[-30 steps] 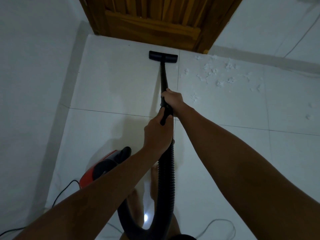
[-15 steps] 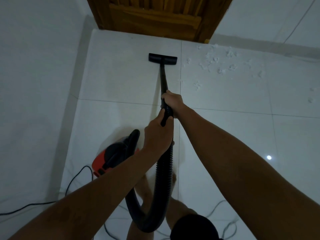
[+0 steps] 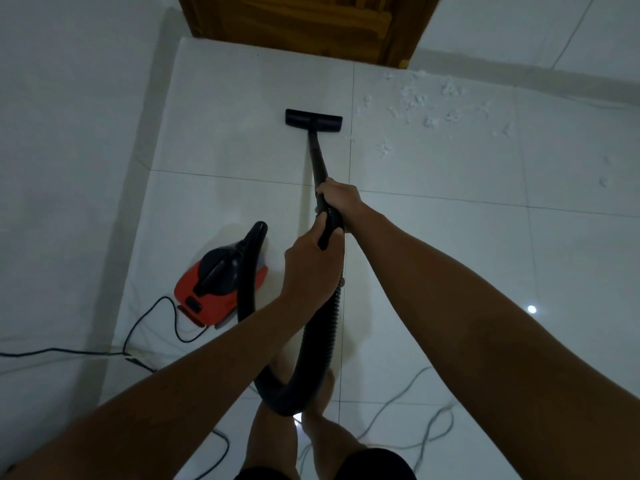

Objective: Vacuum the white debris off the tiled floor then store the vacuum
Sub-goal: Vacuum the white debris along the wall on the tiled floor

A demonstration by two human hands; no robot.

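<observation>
A black vacuum wand [image 3: 318,157] runs from my hands down to a flat black floor nozzle [image 3: 313,120] lying on the white tiled floor [image 3: 450,244]. My right hand [image 3: 337,199] grips the wand's upper end. Just below it, my left hand [image 3: 311,268] grips the ribbed black hose [image 3: 320,341]. White debris [image 3: 429,105] is scattered on the tiles to the right of the nozzle, near the wall. The red and black vacuum body [image 3: 216,289] sits on the floor at my left, with the hose looping to it.
A wooden door [image 3: 294,22] stands straight ahead beyond the nozzle. White walls close in on the left and far right. The black power cord [image 3: 149,323] trails left from the vacuum body, and more cord [image 3: 426,427] loops on the floor near my bare legs [image 3: 277,441].
The nozzle has been pulled back from the door toward me. The view has tilted down, and the vacuum body has come fully into view at my left.
</observation>
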